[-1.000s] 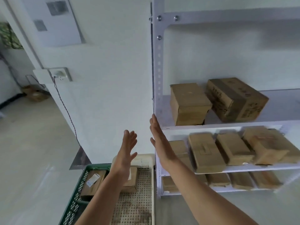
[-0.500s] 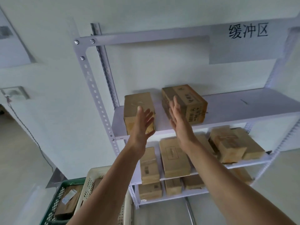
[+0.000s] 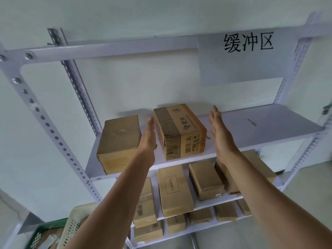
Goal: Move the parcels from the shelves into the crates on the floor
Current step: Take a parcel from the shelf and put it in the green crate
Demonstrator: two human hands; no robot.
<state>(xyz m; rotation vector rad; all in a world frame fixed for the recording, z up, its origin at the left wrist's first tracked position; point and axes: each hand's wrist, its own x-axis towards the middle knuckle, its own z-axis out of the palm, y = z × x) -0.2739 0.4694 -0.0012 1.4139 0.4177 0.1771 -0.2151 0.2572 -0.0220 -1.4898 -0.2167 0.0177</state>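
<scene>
**Inspector:** Head view. How are the hands found?

**Recorder:** The left hand [image 3: 148, 139] and right hand [image 3: 220, 133] are held flat, with fingers straight and palms turned toward each other. Nothing is grasped. They are set either side of the printed parcel [image 3: 179, 131], which stands at the centre of the frame on the top shelf [image 3: 260, 126]. The spacing is judged to be matched to the box's width, ready for a two-sided squeeze and lift.

**Inspector:** Is contact made?

**Recorder:** The right hand is seen apart from the box. Contact by the left palm cannot be settled; it may be just short of the box's side.

**Inspector:** What is noted around it?

**Recorder:** A plain parcel [image 3: 118, 142] is stood just left of it on the same shelf, and the left hand is placed in the gap between the two. That gap is narrow, so a knock to the neighbour is judged possible. Further parcels [image 3: 174, 189] are laid on the shelves below, at lower centre. A green crate [image 3: 38, 238] and a pale crate [image 3: 75, 225] are seen at lower left, beside the left forearm. A sign [image 3: 248, 42] is fixed at upper right, above the reach and not obstructing.
</scene>
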